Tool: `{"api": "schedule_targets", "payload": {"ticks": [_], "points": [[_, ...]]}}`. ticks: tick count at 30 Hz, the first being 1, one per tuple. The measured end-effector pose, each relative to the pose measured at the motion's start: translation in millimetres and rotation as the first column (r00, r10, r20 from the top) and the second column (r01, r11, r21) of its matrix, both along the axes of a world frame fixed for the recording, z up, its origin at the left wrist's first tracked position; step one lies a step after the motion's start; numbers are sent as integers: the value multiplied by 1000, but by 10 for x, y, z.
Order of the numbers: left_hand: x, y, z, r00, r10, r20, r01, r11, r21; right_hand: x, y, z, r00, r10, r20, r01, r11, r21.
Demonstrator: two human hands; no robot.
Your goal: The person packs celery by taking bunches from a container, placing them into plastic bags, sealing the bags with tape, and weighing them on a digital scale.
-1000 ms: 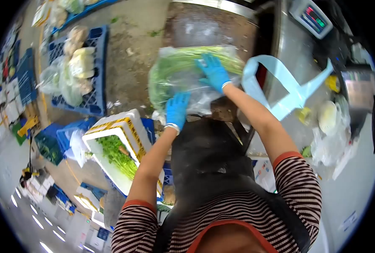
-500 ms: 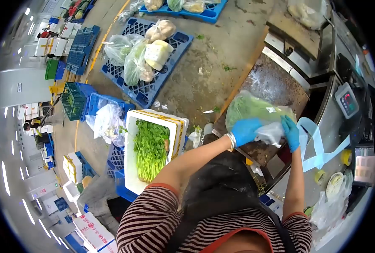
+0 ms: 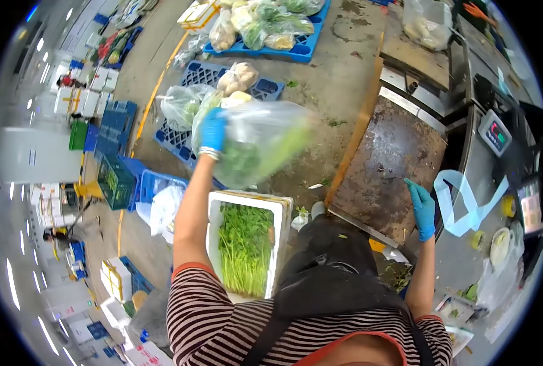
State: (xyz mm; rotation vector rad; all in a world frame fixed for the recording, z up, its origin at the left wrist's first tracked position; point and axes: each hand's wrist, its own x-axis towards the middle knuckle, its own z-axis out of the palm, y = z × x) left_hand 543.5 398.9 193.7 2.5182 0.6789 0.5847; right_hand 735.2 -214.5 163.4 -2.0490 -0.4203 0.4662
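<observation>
My left hand (image 3: 213,133), in a blue glove, is closed on the gathered top of a clear plastic bag of green vegetables (image 3: 256,146). The bag is smeared by motion and hangs above the floor, over the near side of a blue pallet (image 3: 175,139) with other bagged produce. My right hand (image 3: 422,207), also gloved in blue, is beside the near right edge of a worn metal platform (image 3: 393,152). Its fingers are stretched out and hold nothing. Just below the bag is a white foam box (image 3: 283,244) with leafy green stalks (image 3: 244,250) inside.
A second blue pallet (image 3: 302,50) piled with bagged vegetables lies farther off. On the right, a grey counter holds a scale display (image 3: 495,134), light blue strips (image 3: 463,213) and tape rolls (image 3: 508,206). Blue crates (image 3: 152,183) stand left of the foam box. Another person (image 3: 58,235) is at far left.
My left hand has carried the bag of greens off the metal platform, leftward toward the pallet. My right hand has let go of the bag and stays near the platform's edge.
</observation>
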Motion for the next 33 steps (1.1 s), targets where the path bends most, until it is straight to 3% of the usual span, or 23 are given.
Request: {"api": "schedule_targets", "payload": {"ticks": [1,2,3,4,5,6,7,8,9,10,11,12,13,14,15,17,19,23,25,27,30,31,33], "points": [[-79,304,40,987,118,107,-118,993,-3,-104,19,41,1000,-14,-12,14,1000,6],[-178,540,133,970,109,218,-119,992,33,-211,29,86,999,-35,-25,36,999,9],[-254,727,172,949,227,219,-243,969,50,-331,36,144,997,-66,-35,67,998,11],[-360,939,83,924,318,212,-315,948,-47,-460,80,280,986,-118,-118,119,993,6],[-551,1529,-506,908,406,101,-418,889,185,-659,13,200,989,-107,-106,102,994,-50],[-690,1578,-666,911,395,-119,-350,892,285,-767,-19,128,993,-77,-94,73,996,-50],[-795,1829,-1059,733,363,-574,-164,915,369,-900,-112,54,994,-66,-84,61,996,-66],[-970,2248,-1772,653,121,-747,255,894,368,-1063,-198,-114,999,-40,-34,37,995,-92],[-919,1940,-2073,594,46,-803,323,901,290,-1212,-317,-297,1000,-28,5,29,990,-139],[-712,1636,-2294,440,-182,-879,687,699,199,-1346,-454,-403,996,76,55,-68,989,-133],[-479,1073,-2155,396,-249,-884,685,721,104,-1518,-572,-582,990,109,88,-89,976,-201],[-311,479,-2149,368,-284,-885,774,621,123,-1677,-648,-557,998,50,-29,-55,978,-200],[-207,3,-2288,407,-350,-844,732,678,71,-1828,-747,-480,998,27,-62,-40,972,-231],[-128,-503,-2504,510,-445,-736,567,818,-101,-1946,-876,-369,996,38,-75,-61,939,-339],[-91,-1042,-2674,655,-516,-552,318,851,-417,-2037,-1014,-374,983,35,-178,-111,894,-434],[-72,-2228,-2683,727,-605,-324,198,636,-746,-2232,-1345,-470,967,-6,-256,-112,889,-443],[65,-3453,-1998,577,-785,-226,378,501,-779,-2399,-1725,-687,954,-120,-273,-1,914,-407],[187,-5395,-1085,338,-935,-111,627,311,-714,-2794,-2851,-1225,939,-225,-260,116,918,-378],[276,-6285,-642,231,-960,-157,621,269,-736,-2861,-3429,-1163,882,-362,-302,210,875,-436],[387,-6989,-846,98,-990,-104,789,141,-598,-2957,-4043,-1332,773,-511,-376,379,847,-372],[573,-8025,-1131,-94,-993,-72,911,-56,-409,-3068,-5066,-2025,771,-594,-230,483,781,-397],[626,-8397,-1056,-160,-975,-157,940,-102,-324,-3085,-5335,-2246,764,-599,-237,476,773,-420],[602,-8915,-1017,-146,-863,-484,982,-66,-177,-3096,-5824,-2553,613,-710,-346,638,704,-313]]}}
